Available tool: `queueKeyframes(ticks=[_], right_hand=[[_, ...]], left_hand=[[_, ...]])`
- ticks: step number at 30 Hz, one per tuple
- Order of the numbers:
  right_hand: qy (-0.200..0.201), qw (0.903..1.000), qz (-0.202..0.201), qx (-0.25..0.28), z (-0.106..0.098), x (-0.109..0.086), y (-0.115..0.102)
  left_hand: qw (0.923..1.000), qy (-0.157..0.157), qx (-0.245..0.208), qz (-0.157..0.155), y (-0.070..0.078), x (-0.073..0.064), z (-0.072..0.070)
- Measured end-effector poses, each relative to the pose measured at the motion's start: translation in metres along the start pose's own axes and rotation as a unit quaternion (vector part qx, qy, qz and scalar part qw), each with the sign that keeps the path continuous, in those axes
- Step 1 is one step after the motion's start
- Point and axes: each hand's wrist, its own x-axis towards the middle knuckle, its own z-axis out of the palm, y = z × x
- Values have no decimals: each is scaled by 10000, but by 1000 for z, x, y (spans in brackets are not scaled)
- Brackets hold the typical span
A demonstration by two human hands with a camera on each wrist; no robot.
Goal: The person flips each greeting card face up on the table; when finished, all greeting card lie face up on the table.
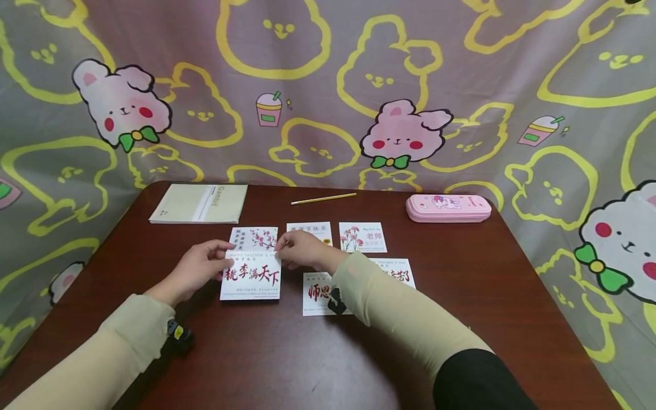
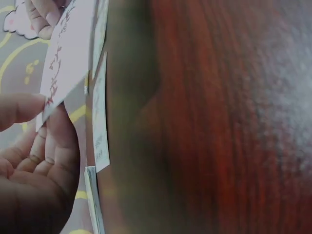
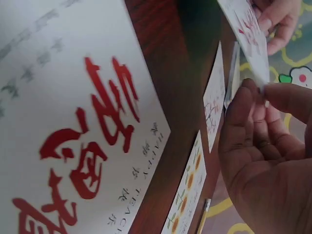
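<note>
Both hands hold one white card with large red Chinese characters, raised off the table. My left hand pinches its left edge between thumb and fingers, which the left wrist view shows closely. At the upper right corner, my right hand pinches the card between thumb and fingers. Behind it lies a card with pink blossoms, partly covered in the head view. Under the right forearm is a card with red characters and a dark figure; another red-lettered card is partly hidden by the sleeve.
In the back row lie a sunflower card and a carnation card. Farther back are a pale notebook, a yellow pencil and a pink pencil case. A patterned curtain hangs behind the brown table.
</note>
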Motion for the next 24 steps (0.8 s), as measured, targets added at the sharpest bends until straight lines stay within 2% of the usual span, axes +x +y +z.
queueKeyframes(ticks=[5, 9, 11, 14, 17, 19, 24], right_hand=[[-38, 9965, 47, -832, 5, -3, 3], [63, 9868, 140, -1612, 10, -3, 3], [120, 9773, 105, -2111, 12, -2, 3], [205, 9559, -75, -2928, 16, 0, 3], [251, 9359, -267, -3505, 20, 3, 4], [235, 9290, -315, -3679, 22, 5, 5], [242, 9197, -300, -3907, 26, 6, 3]], left_hand=[[9972, -58, 728, -140, -2, 3, 5], [9952, -209, 917, -257, -3, 4, 8], [9947, -267, 952, -293, -2, 4, 9], [9936, -308, 1051, -277, -1, 4, 11], [9926, -294, 1156, -247, -1, 5, 12], [9919, -281, 1223, -214, -3, 5, 13], [9886, -247, 1485, -35, -6, 7, 13]])
